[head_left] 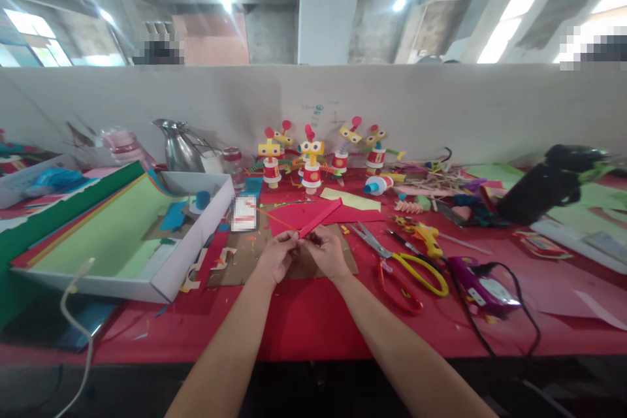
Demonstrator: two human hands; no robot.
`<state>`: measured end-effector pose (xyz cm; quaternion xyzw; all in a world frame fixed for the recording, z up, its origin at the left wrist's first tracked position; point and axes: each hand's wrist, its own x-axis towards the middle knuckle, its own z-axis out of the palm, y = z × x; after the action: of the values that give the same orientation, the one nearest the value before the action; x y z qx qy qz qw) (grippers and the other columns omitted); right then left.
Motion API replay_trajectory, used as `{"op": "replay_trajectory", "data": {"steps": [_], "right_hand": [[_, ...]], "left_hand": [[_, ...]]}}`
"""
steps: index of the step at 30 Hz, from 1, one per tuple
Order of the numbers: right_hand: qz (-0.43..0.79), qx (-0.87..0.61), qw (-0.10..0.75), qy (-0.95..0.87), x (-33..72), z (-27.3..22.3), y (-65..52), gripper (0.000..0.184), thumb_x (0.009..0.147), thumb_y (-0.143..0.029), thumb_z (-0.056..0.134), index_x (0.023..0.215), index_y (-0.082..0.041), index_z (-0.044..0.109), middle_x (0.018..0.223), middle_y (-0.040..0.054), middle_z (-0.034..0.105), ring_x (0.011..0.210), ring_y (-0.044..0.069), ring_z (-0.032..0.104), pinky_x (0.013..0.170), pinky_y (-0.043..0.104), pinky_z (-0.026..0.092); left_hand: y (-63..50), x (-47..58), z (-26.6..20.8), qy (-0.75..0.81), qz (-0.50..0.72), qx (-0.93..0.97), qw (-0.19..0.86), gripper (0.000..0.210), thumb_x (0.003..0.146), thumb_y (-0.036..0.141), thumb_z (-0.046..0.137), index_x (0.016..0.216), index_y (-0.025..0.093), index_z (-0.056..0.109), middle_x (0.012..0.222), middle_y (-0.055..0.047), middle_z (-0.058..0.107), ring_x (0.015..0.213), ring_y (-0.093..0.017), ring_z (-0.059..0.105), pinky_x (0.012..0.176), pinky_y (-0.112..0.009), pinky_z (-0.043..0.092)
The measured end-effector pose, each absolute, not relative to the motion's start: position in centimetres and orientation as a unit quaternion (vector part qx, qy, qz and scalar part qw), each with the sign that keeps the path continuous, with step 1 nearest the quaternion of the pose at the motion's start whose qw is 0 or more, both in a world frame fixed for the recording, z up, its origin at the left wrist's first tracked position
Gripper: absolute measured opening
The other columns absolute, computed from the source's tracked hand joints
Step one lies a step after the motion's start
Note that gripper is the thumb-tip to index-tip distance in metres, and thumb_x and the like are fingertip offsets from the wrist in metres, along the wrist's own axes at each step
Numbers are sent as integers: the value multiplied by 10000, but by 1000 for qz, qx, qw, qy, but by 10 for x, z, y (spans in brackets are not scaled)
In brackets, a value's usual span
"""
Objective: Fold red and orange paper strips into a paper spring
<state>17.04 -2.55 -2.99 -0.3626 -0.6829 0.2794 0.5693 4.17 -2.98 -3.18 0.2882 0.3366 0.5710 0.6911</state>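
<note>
My left hand (275, 258) and my right hand (325, 253) meet over the middle of the table, fingers pinched close together. Between them is the lower end of a folded red paper strip (323, 216), which slants up to the right from my right fingers. A thin orange strip (268, 214) runs up and left from my left fingertips. Behind the hands lies red paper (365, 214), and beneath them a brown cardboard sheet (235, 269). Just to the right are open scissors (385, 251) with one red and one yellow handle. My fingers partly hide the strips' held ends.
Several paper-cup figures (310, 176) stand at the back. On the left is a white box (161, 274) with coloured paper. A yellow glue gun (431, 241), a purple power box (482, 287) with a black cable, and sticks (416, 183) lie to the right.
</note>
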Motion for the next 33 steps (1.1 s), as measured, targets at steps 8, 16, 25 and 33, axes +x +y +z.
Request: {"op": "replay_trajectory", "data": {"steps": [8,16,25,33], "right_hand": [[361,-368,554,-653,171,-33,-21,131,709,-309,635,679,-189,588,653,-7,543,620,139,494,598,251,407],[429,-373,541,-621,170,-29,-23,246,718,-410,622,636,-180,602,583,-10,547,576,132,489,552,242,402],[405,-413,555,-598,172,-34,-21,259,747,-418,590,658,-178,628,574,-4,579,530,131,502,522,239,395],[374,-440,546,-607,175,-34,-19,266,755,-413,567,675,-173,650,610,8,603,569,145,523,556,244,407]], "left_hand": [[-30,43,-31,334,600,260,679,279,479,205,829,671,147,635,603,17,606,559,-75,555,548,-186,412],[-32,47,-27,354,627,294,629,340,473,252,826,765,137,695,626,-23,658,590,-123,592,627,-249,447],[-28,46,-41,402,623,392,544,213,575,299,768,671,139,666,575,7,613,558,-108,537,598,-234,414],[-32,49,-39,434,616,406,517,219,577,321,757,595,142,632,541,17,586,527,-95,492,547,-216,369]]}}
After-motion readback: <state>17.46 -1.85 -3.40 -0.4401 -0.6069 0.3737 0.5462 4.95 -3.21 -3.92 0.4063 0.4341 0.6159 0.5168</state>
